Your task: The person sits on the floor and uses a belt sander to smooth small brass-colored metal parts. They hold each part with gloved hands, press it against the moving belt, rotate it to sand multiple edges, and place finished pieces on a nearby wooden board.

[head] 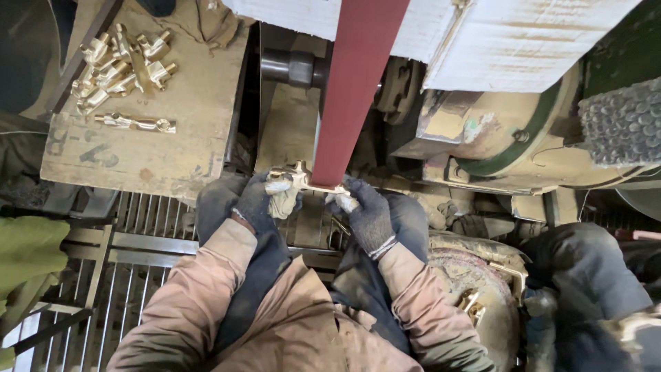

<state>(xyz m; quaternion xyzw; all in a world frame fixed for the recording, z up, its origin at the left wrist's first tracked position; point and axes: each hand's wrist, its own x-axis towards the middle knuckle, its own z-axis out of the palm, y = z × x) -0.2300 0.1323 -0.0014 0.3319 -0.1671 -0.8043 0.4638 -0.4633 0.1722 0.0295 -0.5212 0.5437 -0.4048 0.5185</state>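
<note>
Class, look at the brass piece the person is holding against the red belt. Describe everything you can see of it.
The brass piece is a shiny, gold-coloured metal fitting, long and narrow, with a knobbed end at its left. It lies roughly level, pressed against the lower end of the red belt. The gloved left hand grips its left end through a pale rag; the gloved right hand holds its right end. Its middle is hidden behind the belt.
</note>
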